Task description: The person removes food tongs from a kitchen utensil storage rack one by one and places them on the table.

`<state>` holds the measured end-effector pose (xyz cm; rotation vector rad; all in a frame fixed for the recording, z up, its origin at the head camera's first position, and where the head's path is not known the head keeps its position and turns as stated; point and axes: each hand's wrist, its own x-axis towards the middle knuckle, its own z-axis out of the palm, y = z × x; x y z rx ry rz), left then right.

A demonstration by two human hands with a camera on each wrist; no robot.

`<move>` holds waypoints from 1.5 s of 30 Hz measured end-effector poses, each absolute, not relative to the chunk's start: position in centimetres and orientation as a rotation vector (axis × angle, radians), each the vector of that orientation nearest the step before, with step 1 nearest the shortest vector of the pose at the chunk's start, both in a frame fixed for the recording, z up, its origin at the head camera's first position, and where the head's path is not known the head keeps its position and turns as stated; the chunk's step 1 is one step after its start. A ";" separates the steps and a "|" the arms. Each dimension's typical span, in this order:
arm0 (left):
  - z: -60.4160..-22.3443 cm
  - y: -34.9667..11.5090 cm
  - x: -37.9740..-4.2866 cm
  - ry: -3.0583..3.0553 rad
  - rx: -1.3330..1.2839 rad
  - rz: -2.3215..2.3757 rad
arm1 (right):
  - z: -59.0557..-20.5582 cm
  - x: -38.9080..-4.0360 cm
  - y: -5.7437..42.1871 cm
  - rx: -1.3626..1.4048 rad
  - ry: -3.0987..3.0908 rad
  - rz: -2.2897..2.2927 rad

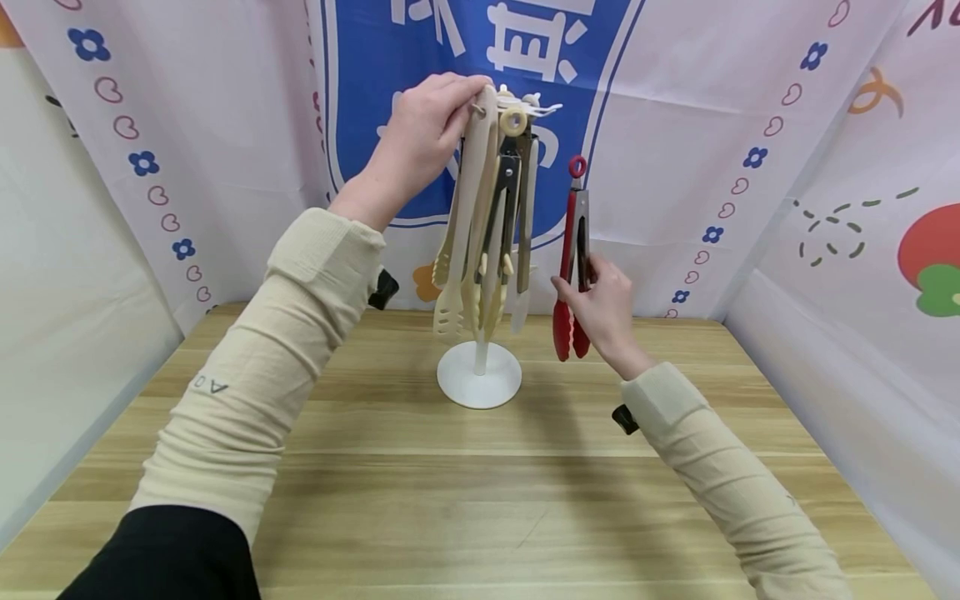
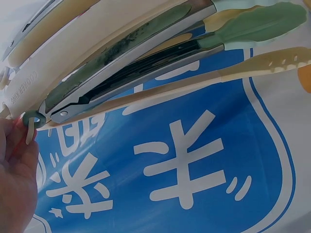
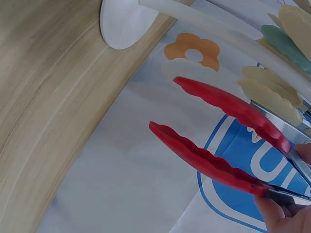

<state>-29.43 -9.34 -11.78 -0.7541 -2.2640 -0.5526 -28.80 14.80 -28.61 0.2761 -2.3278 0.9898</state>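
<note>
We see the right hand [image 1: 606, 310] closed in a pinch on the red tongs [image 1: 567, 250], thumb against one arm and fingers against the other, just above the heads; this low hold probably leaves the ring end, above the grip, free and pointing up. Below the grip the two scalloped heads hang a little apart, matte and rubbery, likely silicone, while the arms are smooth steel with a red strip along the handle. Left of this grip, and apart from it, is the white utensil stand [image 1: 455, 382], a thin post on a round, glossy base. The left hand [image 1: 417, 129] curls over its top, fingers bent and thumb tucked in beside the hooks, though we cannot tell exactly which parts it pinches; we judge that it steadies the stand from above. Just beneath that grip hang a pale beige spatula [image 1: 472, 183], flat and long-handled with a slotted blade, and green tongs [image 2: 121, 53], whose ring sits on a hook right beside the fingertips, their wavy heads well away from it. Under both grips we find the table [image 1: 420, 508], its top in pale, wood-grained strips.
</note>
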 end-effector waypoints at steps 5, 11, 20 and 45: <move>-11.8 -9.3 -29.4 -2.264 -0.758 -0.559 | -29.0 -28.7 15.1 0.249 -2.393 0.960; -11.8 -9.2 -29.4 -2.267 -0.763 -0.561 | -29.5 -28.7 15.5 0.235 -2.476 0.939; -11.8 -9.3 -29.4 -2.263 -0.760 -0.561 | -30.5 -28.8 16.2 0.249 -2.538 0.892; -11.9 -9.4 -29.5 -2.264 -0.766 -0.566 | -32.7 -28.5 17.9 0.161 -2.754 0.827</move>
